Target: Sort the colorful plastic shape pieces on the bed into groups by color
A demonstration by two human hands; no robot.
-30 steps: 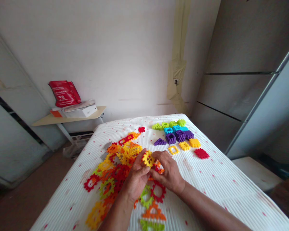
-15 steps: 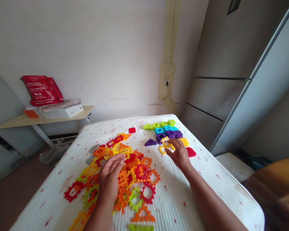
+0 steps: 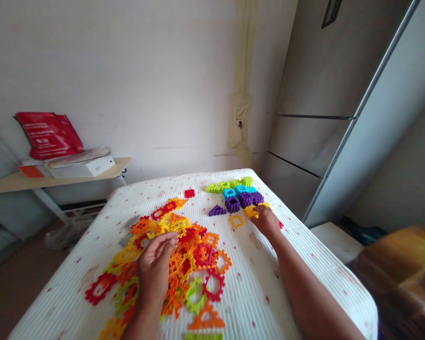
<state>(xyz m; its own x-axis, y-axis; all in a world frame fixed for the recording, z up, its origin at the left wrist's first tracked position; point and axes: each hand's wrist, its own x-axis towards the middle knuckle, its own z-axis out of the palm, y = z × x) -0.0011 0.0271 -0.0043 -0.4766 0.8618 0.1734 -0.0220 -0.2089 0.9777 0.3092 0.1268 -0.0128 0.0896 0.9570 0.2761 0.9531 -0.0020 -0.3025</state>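
Yellow notched plastic squares [image 3: 250,212] lie flat at my right hand [image 3: 267,221], beside purple notched plastic stacks [image 3: 233,204]. I seem to be stacking; the next move calls for matched edges. Being square, they show no long axis; their row slants away rightward. Whether my right fingers grip, I cannot tell; my left hand [image 3: 156,262], half-uncurled, looks empty.
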